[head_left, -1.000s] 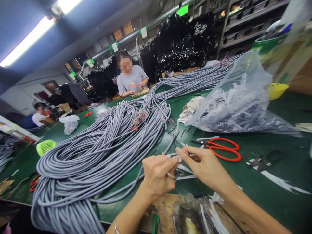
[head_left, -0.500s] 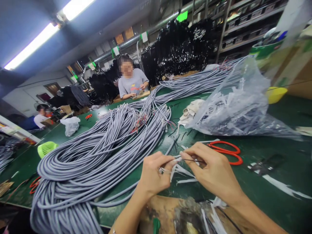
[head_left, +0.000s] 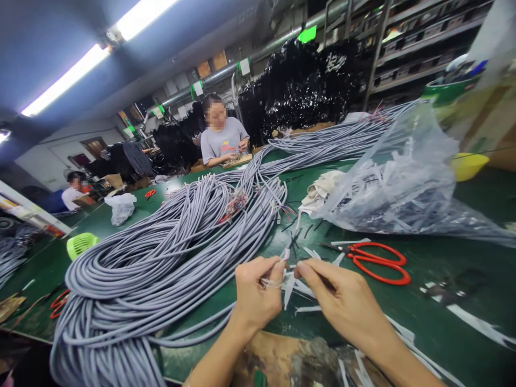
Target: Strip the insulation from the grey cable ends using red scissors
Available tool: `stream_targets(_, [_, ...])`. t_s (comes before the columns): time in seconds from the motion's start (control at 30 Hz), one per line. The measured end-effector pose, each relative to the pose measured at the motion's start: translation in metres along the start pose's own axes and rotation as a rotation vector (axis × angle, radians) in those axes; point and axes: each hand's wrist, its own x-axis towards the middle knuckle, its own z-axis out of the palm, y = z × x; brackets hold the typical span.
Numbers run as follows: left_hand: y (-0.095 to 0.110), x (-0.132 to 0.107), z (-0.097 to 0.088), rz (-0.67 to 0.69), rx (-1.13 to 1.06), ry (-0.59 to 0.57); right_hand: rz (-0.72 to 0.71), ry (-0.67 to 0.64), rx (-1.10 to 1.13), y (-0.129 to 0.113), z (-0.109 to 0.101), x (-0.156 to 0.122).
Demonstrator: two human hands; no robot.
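My left hand (head_left: 258, 293) is closed, thumb against forefinger, on the end of a grey cable (head_left: 286, 253) whose pale inner strands curl by the fingers. Just to its right, my right hand (head_left: 342, 295) has thumb and forefinger pinched together; anything between them is too small or hidden to name. A small gap separates the fingertips of both hands. White torn strips (head_left: 288, 293) lie under and between the hands. Short black pieces (head_left: 309, 228) are scattered beyond them. Red-handled scissors (head_left: 381, 263) rest beside my right hand.
A big coiled bundle of grey cables (head_left: 161, 258) covers the green table's left. A clear bag of white scraps (head_left: 403, 188) and a beige cloth (head_left: 322, 188) sit at right, dark cutters (head_left: 447, 291) nearer. A stained board (head_left: 276, 352) lies in front. A co-worker (head_left: 223, 134) sits opposite.
The thin dark piece that stuck out of my right fingers no longer shows. My right hand has drawn slightly apart from my left. The view has shifted a little.
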Motion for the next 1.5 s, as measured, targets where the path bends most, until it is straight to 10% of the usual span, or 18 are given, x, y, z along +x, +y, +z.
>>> stream_targets(0.27, [0.001,-0.006,0.01,0.331,0.215,-0.174,0.143,0.128,-0.078,0.012,-0.011,0.003])
stream_targets(0.57, [-0.009,0.002,0.002,0.372,0.121,-0.213,0.513,-0.323,0.317,0.017,-0.015,0.012])
stream_targets(0.77, [-0.007,-0.001,0.011,-0.012,-0.274,-0.155,0.872,-0.477,0.779,0.018,-0.007,0.015])
stream_targets(0.9, [-0.008,-0.001,0.02,-0.324,-0.362,-0.048,0.583,-0.246,0.6,0.008,-0.001,0.007])
stream_targets(1.07, [-0.008,-0.001,0.016,-0.039,-0.122,-0.188,0.21,0.074,0.167,0.013,-0.009,0.003])
stream_targets(1.17, [-0.006,0.0,0.008,0.011,-0.202,-0.292,0.312,0.057,0.106,0.025,-0.012,0.008])
stream_targets(1.27, [-0.008,0.004,0.005,-0.237,-0.481,-0.166,0.362,-0.101,0.178,0.03,-0.009,0.013])
stream_targets(1.37, [-0.016,0.01,0.008,-0.506,-0.73,0.01,0.273,-0.244,0.209,0.023,-0.005,0.013])
stream_targets(1.5, [-0.025,0.012,0.013,-0.517,-0.664,-0.043,0.041,-0.22,0.17,0.013,-0.007,0.01])
